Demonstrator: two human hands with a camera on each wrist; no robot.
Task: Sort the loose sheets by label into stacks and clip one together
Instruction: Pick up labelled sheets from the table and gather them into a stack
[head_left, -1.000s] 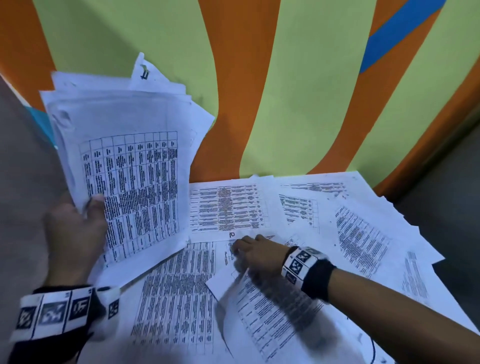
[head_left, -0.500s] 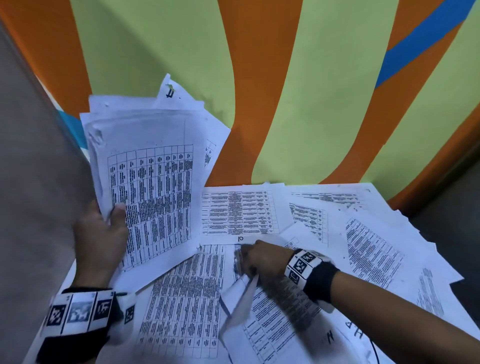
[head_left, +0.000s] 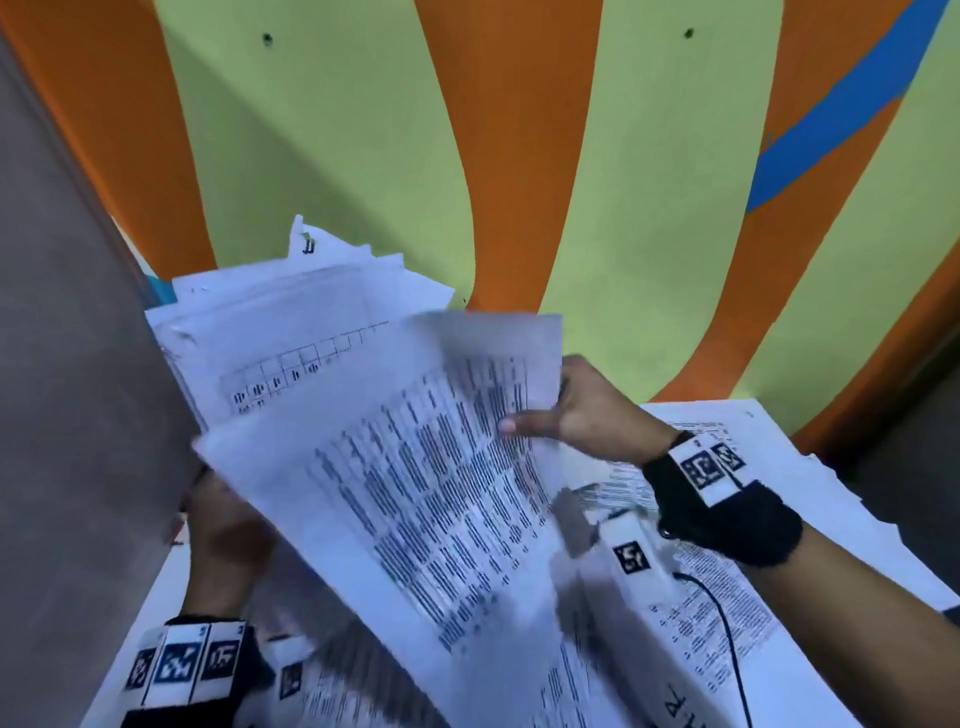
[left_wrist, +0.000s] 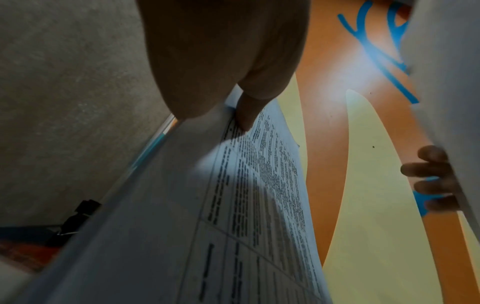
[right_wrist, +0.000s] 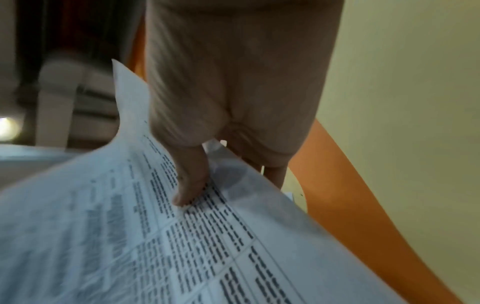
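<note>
My left hand (head_left: 223, 525) grips a thick stack of printed sheets (head_left: 270, 332) by its lower edge and holds it upright at the left; the thumb (left_wrist: 244, 115) lies on the top page (left_wrist: 246, 205). My right hand (head_left: 576, 415) pinches one printed sheet (head_left: 415, 493) at its right edge, thumb (right_wrist: 189, 185) on the print, and holds it in the air in front of the stack. This sheet (right_wrist: 155, 246) is blurred. More loose sheets (head_left: 727, 613) lie spread over the table at the lower right. A black binder clip (left_wrist: 75, 218) lies low at the left in the left wrist view.
A grey partition (head_left: 67, 364) stands close on the left. Straight ahead is a wall painted in green, orange and blue bands (head_left: 649, 182). A white wrist device with a black cable (head_left: 644, 571) hangs under my right wrist over the sheets.
My right hand has lifted a sheet off the table and swung it up and left, in front of the stack. My left hand has kept hold of the stack.
</note>
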